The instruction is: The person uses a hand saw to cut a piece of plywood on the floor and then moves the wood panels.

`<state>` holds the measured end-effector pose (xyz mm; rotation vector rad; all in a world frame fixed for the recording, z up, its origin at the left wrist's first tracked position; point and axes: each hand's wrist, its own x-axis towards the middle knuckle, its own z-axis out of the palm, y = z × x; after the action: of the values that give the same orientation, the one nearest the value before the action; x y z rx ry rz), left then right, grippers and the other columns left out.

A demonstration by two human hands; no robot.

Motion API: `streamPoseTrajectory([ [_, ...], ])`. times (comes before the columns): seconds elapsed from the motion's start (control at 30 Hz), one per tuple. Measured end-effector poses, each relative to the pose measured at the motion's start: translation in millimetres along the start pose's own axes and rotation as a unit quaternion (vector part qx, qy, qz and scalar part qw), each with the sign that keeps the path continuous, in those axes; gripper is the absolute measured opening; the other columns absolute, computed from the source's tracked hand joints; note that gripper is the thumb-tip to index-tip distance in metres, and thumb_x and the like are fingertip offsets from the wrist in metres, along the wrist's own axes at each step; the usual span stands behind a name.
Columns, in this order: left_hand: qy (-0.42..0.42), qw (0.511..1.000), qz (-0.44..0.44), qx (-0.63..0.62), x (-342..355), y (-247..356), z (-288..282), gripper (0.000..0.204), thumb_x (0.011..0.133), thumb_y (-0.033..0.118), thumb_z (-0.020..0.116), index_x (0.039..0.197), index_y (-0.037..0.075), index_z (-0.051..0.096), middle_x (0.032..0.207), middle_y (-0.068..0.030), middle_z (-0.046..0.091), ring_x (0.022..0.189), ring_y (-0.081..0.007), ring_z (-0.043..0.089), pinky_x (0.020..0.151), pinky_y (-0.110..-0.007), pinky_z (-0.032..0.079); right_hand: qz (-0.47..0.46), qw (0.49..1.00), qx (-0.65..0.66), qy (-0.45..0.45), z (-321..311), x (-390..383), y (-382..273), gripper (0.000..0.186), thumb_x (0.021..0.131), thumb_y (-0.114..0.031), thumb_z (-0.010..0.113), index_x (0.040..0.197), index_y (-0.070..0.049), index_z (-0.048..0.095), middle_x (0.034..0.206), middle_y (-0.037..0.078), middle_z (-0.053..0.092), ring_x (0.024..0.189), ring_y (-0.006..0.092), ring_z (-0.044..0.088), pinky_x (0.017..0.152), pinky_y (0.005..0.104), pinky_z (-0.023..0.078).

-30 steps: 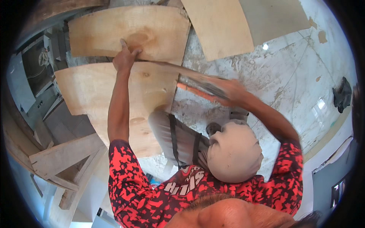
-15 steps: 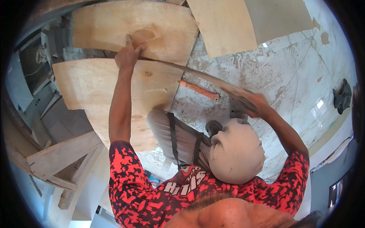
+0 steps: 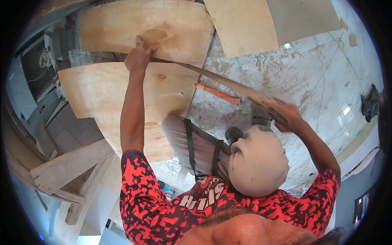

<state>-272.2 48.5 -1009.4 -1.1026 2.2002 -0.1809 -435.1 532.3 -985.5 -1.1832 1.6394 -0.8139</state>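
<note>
Two pale plywood sheets lie one beyond the other, the far sheet (image 3: 179, 24) and the near sheet (image 3: 134, 94), with a dark gap between them. My left hand (image 3: 138, 58) rests at that gap with a finger stretched onto the far sheet and the thumb apart. A long, thin wooden strip (image 3: 228, 83) runs from beside it toward the right. Its near end is in my right hand (image 3: 290, 116), whose fingers wrap round it, a little blurred. On the floor below the strip lies an orange tool (image 3: 218, 94), perhaps a cutter knife.
More boards, one pale (image 3: 247, 28) and one grey (image 3: 302, 20), lie at the far right. Scrap planks (image 3: 73, 165) lean at the left. A black bag-like thing (image 3: 369, 103) sits on the stained tile floor (image 3: 318, 81). My bent knee (image 3: 258, 163) is beside the near sheet.
My right hand has moved a little to the right with the end of the wooden strip. My left hand stays at the same place on the plywood.
</note>
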Motion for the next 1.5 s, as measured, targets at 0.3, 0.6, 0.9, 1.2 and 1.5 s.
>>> streamPoseTrajectory([
  [0.3,0.021,1.000,0.015,0.008,6,-10,9,0.073,0.083,0.057,0.056,0.143,0.023,0.033,0.085,-0.0149,0.069,0.080,-0.0316,0.067,0.067,-0.043,0.051,-0.031,0.999,0.033,0.024,25,45,10,0.076,0.065,-0.011,0.075,0.135,-0.015,0.045,0.120,0.013,0.060,0.101,0.0311,0.062,0.081,0.0398,0.052],
  [0.6,0.039,0.998,0.057,-0.001,27,-18,31,0.067,0.084,0.052,0.057,0.142,0.027,0.036,0.091,-0.0147,0.069,0.086,-0.0307,0.067,0.070,-0.044,0.051,-0.045,0.995,0.076,0.044,70,128,3,0.070,0.070,-0.013,0.073,0.135,-0.016,0.046,0.116,0.016,0.061,0.097,0.0338,0.062,0.079,0.0387,0.052],
  [0.9,0.035,0.998,0.043,-0.022,14,-7,25,0.066,0.084,0.052,0.057,0.142,0.030,0.035,0.091,-0.0148,0.069,0.084,-0.0326,0.067,0.070,-0.045,0.051,-0.029,0.999,0.019,0.013,3,-16,26,0.068,0.069,-0.011,0.071,0.133,-0.016,0.048,0.117,0.012,0.062,0.094,0.0314,0.064,0.074,0.0377,0.054],
  [1.2,0.025,0.999,0.043,-0.019,1,-15,16,0.065,0.082,0.053,0.058,0.140,0.029,0.039,0.094,-0.0140,0.069,0.087,-0.0327,0.067,0.071,-0.044,0.051,0.013,0.998,0.063,-0.012,30,71,-6,0.075,0.065,-0.005,0.072,0.134,-0.014,0.046,0.119,0.015,0.060,0.101,0.0350,0.060,0.083,0.0411,0.050],
  [1.5,-0.005,0.999,0.045,-0.012,6,5,1,0.065,0.082,0.052,0.058,0.140,0.028,0.040,0.092,-0.0136,0.069,0.087,-0.0316,0.067,0.071,-0.044,0.051,-0.007,0.998,0.061,0.034,72,125,5,0.060,0.075,-0.020,0.074,0.130,-0.013,0.051,0.108,0.014,0.065,0.086,0.0319,0.065,0.073,0.0374,0.053],
])
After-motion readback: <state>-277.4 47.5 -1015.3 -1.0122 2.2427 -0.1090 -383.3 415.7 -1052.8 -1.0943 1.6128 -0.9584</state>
